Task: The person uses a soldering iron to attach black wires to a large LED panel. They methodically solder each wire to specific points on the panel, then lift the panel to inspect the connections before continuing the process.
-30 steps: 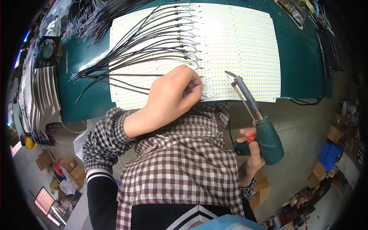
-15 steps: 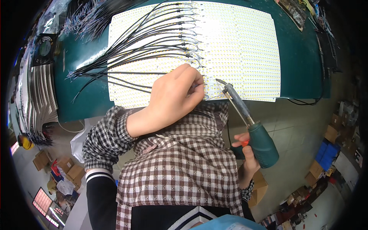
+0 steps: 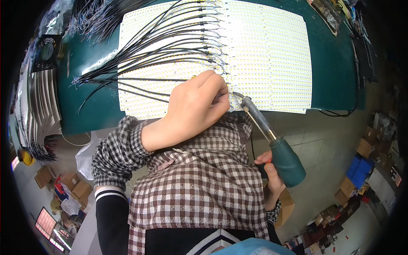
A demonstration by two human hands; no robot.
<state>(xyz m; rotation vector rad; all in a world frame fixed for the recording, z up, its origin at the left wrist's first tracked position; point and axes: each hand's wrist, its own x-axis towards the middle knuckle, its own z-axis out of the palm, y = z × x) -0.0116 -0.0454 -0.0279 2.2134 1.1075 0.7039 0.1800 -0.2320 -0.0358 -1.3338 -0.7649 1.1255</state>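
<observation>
A white LED panel (image 3: 272, 55) with rows of small yellow LEDs lies before me. Several black cables (image 3: 170, 50) fan across its left half, their ends on a column near its middle. My left hand (image 3: 193, 102) rests over the panel's near edge, fingers pinched on a black cable (image 3: 146, 94) that runs in under it; the pinched end is hidden. With my right hand (image 3: 274, 176) I grip a soldering gun (image 3: 289, 163) by its green handle, partly behind it. The gun's tip points up-left, close to the left fingertips; whether it touches the panel I cannot tell.
The panel sits on a green table (image 3: 331, 85). At the left are a stack of white strips (image 3: 44, 102) and a black fan (image 3: 47, 51); a bundle of thin wires (image 3: 95, 19) lies at the far left. Cardboard boxes (image 3: 78, 189) stand on the floor.
The soldering gun's tip has moved left and slightly down, nearer my left fingertips. The right hand has shifted slightly left with it. My left hand stays almost in place.
</observation>
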